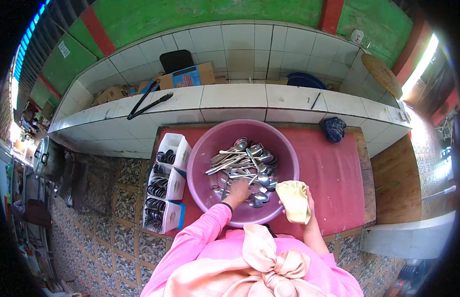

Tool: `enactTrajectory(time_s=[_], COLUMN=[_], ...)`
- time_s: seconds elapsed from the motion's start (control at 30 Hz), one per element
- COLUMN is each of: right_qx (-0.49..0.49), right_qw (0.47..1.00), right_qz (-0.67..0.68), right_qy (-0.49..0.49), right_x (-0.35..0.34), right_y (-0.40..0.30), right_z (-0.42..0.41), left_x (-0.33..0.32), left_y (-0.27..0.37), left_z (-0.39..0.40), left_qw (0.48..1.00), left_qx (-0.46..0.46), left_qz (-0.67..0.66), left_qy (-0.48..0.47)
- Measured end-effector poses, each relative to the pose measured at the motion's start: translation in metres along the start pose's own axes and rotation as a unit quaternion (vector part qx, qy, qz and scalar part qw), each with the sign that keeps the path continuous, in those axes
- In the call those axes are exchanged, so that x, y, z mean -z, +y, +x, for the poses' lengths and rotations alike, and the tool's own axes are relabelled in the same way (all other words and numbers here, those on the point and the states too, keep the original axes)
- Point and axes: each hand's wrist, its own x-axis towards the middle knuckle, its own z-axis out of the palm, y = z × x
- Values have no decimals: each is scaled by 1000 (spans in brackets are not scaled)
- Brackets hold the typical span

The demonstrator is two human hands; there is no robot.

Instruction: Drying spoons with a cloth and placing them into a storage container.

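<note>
A large pink plastic basin point(200, 163) stands on a red-topped table, with a heap of metal spoons and other cutlery point(252, 163) inside. My left hand point(239, 190) reaches over the near rim into the basin and touches the cutlery; its fingertips are hidden, so whether it grips a piece does not show. At the basin's right rim my right hand point(308, 208) holds a folded yellow cloth point(295, 202). Left of the basin, white plastic containers point(172, 217) stand in a row, holding dark-looking spoons and forks.
The red tabletop point(326, 178) extends right of the basin, with a crumpled dark blue cloth point(333, 130) near its far edge. Black tongs point(150, 104) lie on the white tiled ledge point(233, 96) behind. Cardboard boxes point(206, 73) and a blue basin point(306, 80) sit beyond the ledge.
</note>
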Motion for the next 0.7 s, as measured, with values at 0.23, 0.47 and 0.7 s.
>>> enactTrajectory(time_s=[0.23, 0.47, 0.7], right_qx=[-35, -25, -30], right_qw=[999, 999, 987], right_qz=[5, -48, -140], right_qy=[-25, -4, 68], right_x=[3, 9, 12], right_y=[0, 12, 17], right_z=[-3, 1, 15], left_x=[7, 54, 79], left_y=[-13, -11, -19], left_z=[-7, -50, -89], left_qw=[967, 815, 902], left_qx=[-22, 179, 155], left_qz=[-248, -508, -395], left_qy=[-50, -211, -77])
